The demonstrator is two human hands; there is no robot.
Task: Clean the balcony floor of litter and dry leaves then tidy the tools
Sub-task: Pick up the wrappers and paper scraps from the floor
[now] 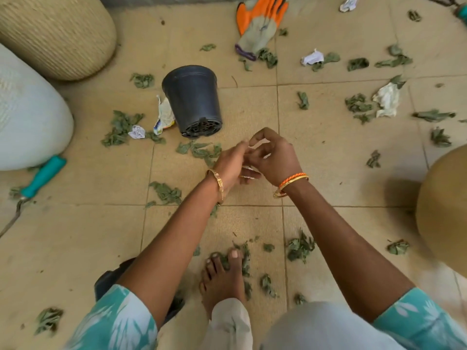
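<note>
Dry green leaves (165, 192) lie scattered over the tan tiled floor (75, 248). Crumpled paper scraps (312, 57) and a torn wrapper (164, 117) lie among them. A teal-handled garden tool (43, 176) lies at the left, and an orange and grey work glove (260, 24) at the top. My left hand (231, 165) and my right hand (274, 157) meet above the middle of the floor. The right fingers pinch at the left fingertips. Something thin and pale shows between them; I cannot tell what it is.
A black plastic pot (193, 102) lies on its side just beyond my hands. A woven planter (58, 34) and a white planter (27, 109) stand at the left, and a tan pot (442, 210) at the right. My bare foot (222, 279) rests on leaves.
</note>
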